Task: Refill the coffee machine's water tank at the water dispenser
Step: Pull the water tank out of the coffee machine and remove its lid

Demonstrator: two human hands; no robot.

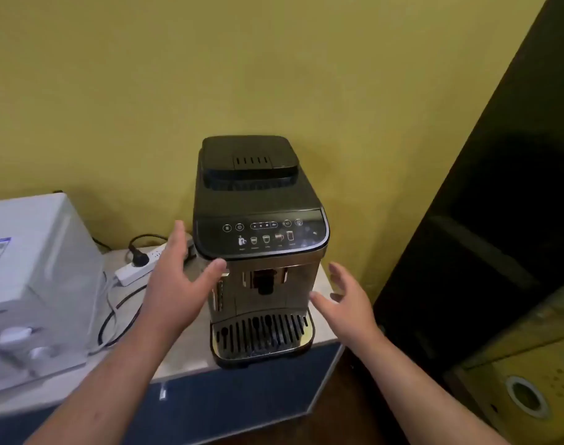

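Tank itself could not be picked out: nothing on the coffee machine [258,245] read clearly as a water tank, though a pale vertical strip on the machine's front left edge, half covered by a thumb, might have belonged to it. Nearest the camera, two bare forearms entered from 7 and 5 o'clock, both cut off by the lower edge. The left hand [178,284] was spread open and empty at 9 o'clock of the machine, its thumb tip touching or just short of the front left corner; which one, I could not tell. The right hand [348,306] was likewise open with fingers splayed, holding nothing, just beside the machine's lower right at 4 o'clock and apart from it. Between the hands sat the drip tray [261,335], its slots dark. The machine stood upright on the counter [181,358], near the front right corner. At 9 o'clock a white dispenser [33,284] was cropped by the frame and blurred. Farther back, a power strip [136,268] lay behind the left hand, partly hidden. Beyond rose a yellow wall [274,75].
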